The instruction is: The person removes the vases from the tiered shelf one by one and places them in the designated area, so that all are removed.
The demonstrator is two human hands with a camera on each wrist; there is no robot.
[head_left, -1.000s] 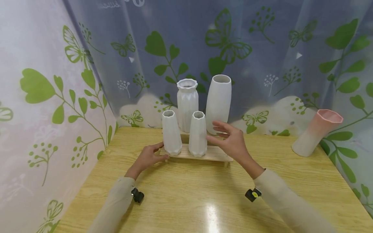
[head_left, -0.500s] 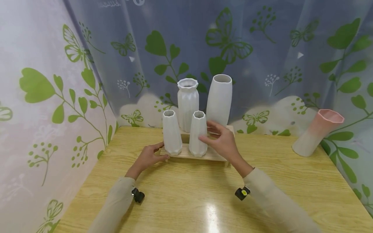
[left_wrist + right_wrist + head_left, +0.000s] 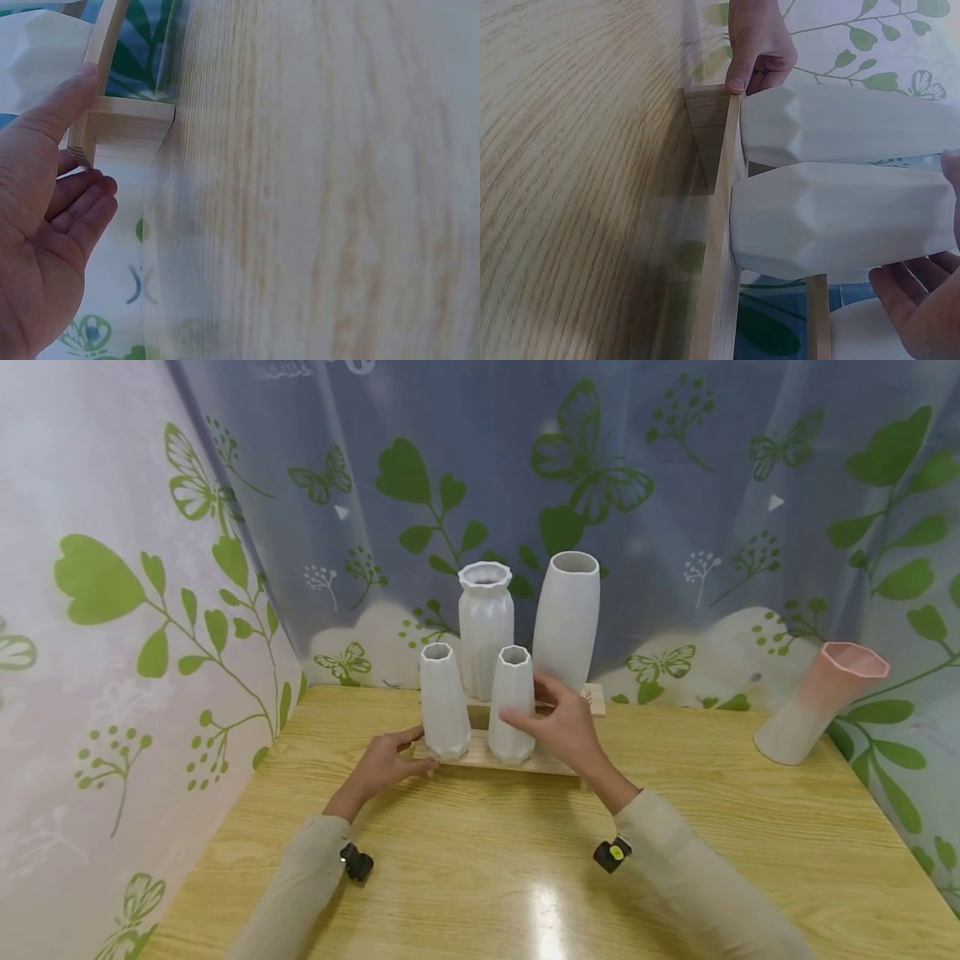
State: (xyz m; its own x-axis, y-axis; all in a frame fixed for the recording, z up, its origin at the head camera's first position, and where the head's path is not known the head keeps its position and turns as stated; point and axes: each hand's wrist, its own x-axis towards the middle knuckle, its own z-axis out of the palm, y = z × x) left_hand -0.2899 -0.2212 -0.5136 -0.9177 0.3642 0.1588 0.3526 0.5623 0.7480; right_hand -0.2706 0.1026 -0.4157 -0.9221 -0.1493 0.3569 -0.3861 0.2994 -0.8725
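A two-tier light wooden stand (image 3: pixel 551 763) carries several white vases. Its left end is pinched by my left hand (image 3: pixel 384 767); in the left wrist view the thumb lies along the wooden edge (image 3: pixel 105 52) with the fingertips beneath the corner. My right hand (image 3: pixel 567 732) holds the right front vase (image 3: pixel 513 685), thumb across its front and fingers on its far right side. That faceted vase (image 3: pixel 832 217) stands upright on the front tier. Left of it is a similar vase (image 3: pixel 442 702). On the back tier stand a frilled-rim vase (image 3: pixel 486 631) and a taller smooth vase (image 3: pixel 570 614).
A pink-and-white vase (image 3: pixel 817 702) leans at the table's right side. The wood-grain table (image 3: pixel 465 860) spreads in front of the stand. A curtain (image 3: pixel 660 535) printed with leaves and butterflies hangs behind, with a similar pale one (image 3: pixel 105 693) at left.
My right hand has moved left from beside the right front vase and now grips it. My left hand and the vases have stayed in place.
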